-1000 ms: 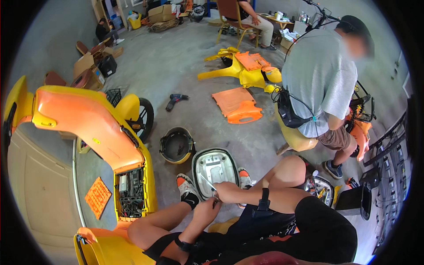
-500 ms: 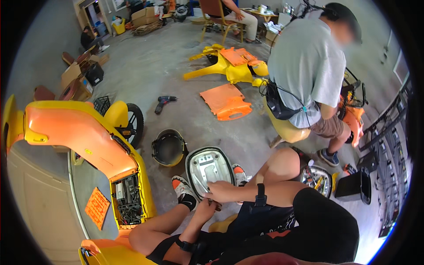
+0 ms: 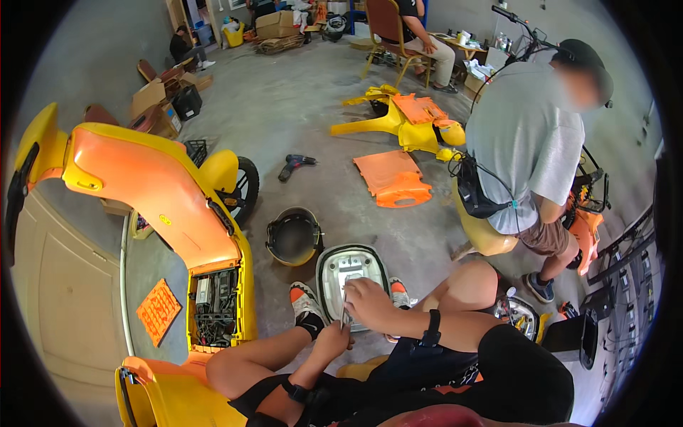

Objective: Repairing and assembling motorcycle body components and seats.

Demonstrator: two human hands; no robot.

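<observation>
I have my left hand [image 3: 333,341] at the near edge of a pale, dark-rimmed tray [image 3: 330,283], its grip pinching a slim silvery piece [image 3: 346,317]. My right hand [image 3: 371,303] reaches over the tray's near right corner, fingers bent; I cannot tell whether that grip pinches anything. The tray lies on the floor [image 3: 299,107] between two shoes [image 3: 306,302], a round, dark-lined container [image 3: 292,239] just beside its far left corner.

The tray [image 3: 332,285] lies between the two shoes [image 3: 306,304].
</observation>
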